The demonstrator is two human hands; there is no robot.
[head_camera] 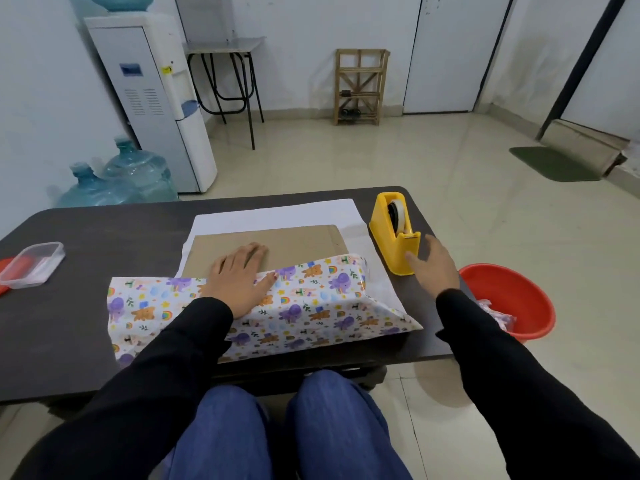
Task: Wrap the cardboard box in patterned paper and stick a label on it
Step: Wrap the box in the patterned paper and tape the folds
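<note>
A flat brown cardboard box [294, 242] lies in the middle of the dark table. Patterned paper [311, 306] with animal prints is folded up over its near side, and the paper's white back [277, 213] shows beyond the far edge. My left hand [239, 275] lies flat with straight fingers across the folded paper edge and the box top, pressing them down. My right hand [434, 263] hovers with relaxed fingers beside a yellow tape dispenser [394, 233] at the table's right; the thumb is close to its near end. No label is in view.
The dark table [86, 306] has a clear plastic container [33, 265] with a red lid at its left edge. A red basin [519, 299] with scraps stands on the floor to the right. Water bottles [117, 181] and a dispenser stand far left.
</note>
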